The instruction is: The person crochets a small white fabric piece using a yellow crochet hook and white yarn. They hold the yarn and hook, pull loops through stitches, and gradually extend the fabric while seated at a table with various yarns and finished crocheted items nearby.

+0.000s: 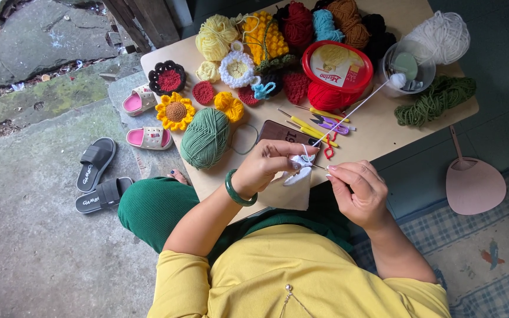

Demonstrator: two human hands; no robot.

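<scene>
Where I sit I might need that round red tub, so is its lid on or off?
On. The red lid sits flat over the whole top of the tub, hiding what is inside.

The bare table (384, 126) strip right of the hooks (313, 123) gives open passage. A taut white yarn (354, 109) strand crosses it, running to the clear tub (410, 73). Farther back, yarn balls, crocheted flowers (175, 112) and the red-lidded tub (337, 68) crowd the surface; the green ball (205, 138) blocks the left.

Yarn ball (205, 138) on table (384, 126) left of phone (284, 132), tub (337, 68) behind phone
</scene>
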